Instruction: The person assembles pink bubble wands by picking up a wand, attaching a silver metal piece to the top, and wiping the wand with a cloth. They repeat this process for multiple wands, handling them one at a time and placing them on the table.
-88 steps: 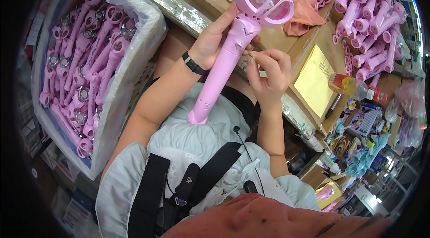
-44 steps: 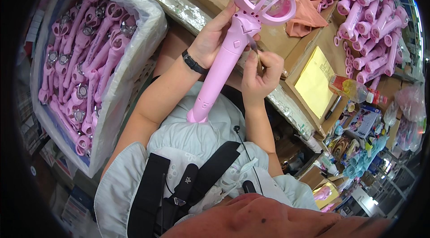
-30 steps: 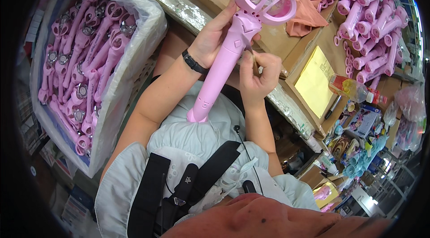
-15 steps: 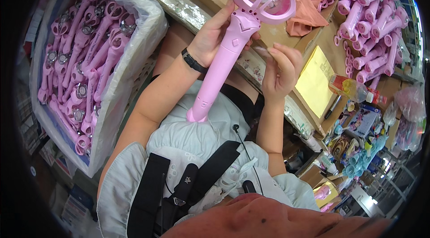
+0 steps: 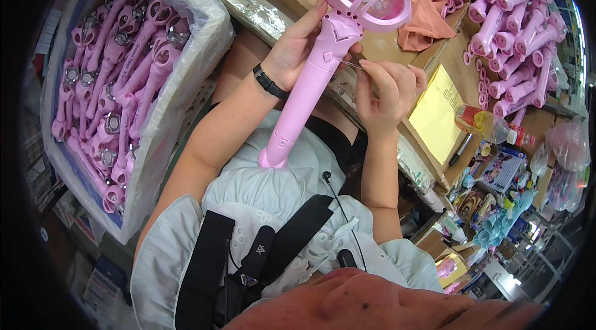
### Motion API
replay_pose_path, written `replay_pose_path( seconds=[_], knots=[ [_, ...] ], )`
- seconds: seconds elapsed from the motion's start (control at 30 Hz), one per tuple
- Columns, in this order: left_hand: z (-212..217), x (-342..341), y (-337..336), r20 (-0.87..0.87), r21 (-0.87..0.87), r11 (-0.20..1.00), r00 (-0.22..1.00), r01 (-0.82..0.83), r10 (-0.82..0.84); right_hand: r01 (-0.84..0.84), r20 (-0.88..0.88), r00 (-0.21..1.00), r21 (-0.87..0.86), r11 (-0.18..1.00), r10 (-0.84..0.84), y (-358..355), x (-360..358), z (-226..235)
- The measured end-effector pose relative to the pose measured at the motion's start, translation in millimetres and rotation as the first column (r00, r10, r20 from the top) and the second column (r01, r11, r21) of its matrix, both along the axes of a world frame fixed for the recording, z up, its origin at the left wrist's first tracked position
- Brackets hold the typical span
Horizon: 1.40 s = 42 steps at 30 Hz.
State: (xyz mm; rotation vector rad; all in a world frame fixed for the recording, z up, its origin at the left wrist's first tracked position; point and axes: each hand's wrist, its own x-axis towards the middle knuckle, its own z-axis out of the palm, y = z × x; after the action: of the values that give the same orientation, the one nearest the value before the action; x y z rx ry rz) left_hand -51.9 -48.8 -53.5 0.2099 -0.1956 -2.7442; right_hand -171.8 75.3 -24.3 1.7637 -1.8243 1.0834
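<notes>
A pink toy wand (image 5: 303, 97) slants across my lap, its butt end resting against my clothing. Its wide head has open pink loops around a clear part. My left hand (image 5: 290, 55) is closed round the wand just below the head, with fingertips showing on the far side. Beside the handle, my right hand (image 5: 386, 91) pinches a thin, clear, thread-like strip (image 5: 352, 65) between thumb and forefinger. The strip reaches the seam below the wand's neck; whether it is attached there I cannot tell.
At left stands a plastic-lined crate (image 5: 186, 81) packed with pink wands. A pile of pink handles (image 5: 518, 32) fills the far right. The cardboard-covered bench holds an orange cloth (image 5: 424, 16), yellow paper (image 5: 437, 116), a black marker (image 5: 460, 149) and a clear bottle (image 5: 490, 124).
My right hand has turned a little, and its pinched fingertips have shifted slightly left and down, nearer the wand. The clear strip now spans toward the handle. My left hand keeps its hold.
</notes>
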Motion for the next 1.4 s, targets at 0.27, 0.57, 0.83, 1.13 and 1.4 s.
replay_pose_path(
  seconds=[0.27, 0.57, 0.83, 1.13, 1.4],
  knots=[
    [-1, -1, 1, -0.003, 0.01, 1.0, 1.0, -0.02, 0.02, 0.023, -0.019, 1.0, 0.011, 1.0, -0.023, -2, 2, 2],
    [0, -1, 1, 0.004, -0.002, 1.0, 1.0, -0.02, 0.02, 0.062, -0.039, 0.997, -0.027, 0.998, -0.063, -2, 4, 4],
    [1, 0, 0, 0.011, -0.008, 1.0, 1.0, 0.007, -0.007, 0.06, -0.026, 0.998, -0.009, 0.998, -0.061, 0, 5, 3],
    [8, -3, 5, 0.092, -0.036, 0.997, 0.993, -0.073, 0.076, 0.08, -0.011, 0.997, 0.037, 0.996, -0.08, 4, 15, 9],
    [10, -4, 7, 0.065, -0.036, 0.998, 0.996, -0.057, 0.059, 0.158, -0.007, 0.987, 0.033, 0.987, -0.158, 7, 15, 10]
  ],
)
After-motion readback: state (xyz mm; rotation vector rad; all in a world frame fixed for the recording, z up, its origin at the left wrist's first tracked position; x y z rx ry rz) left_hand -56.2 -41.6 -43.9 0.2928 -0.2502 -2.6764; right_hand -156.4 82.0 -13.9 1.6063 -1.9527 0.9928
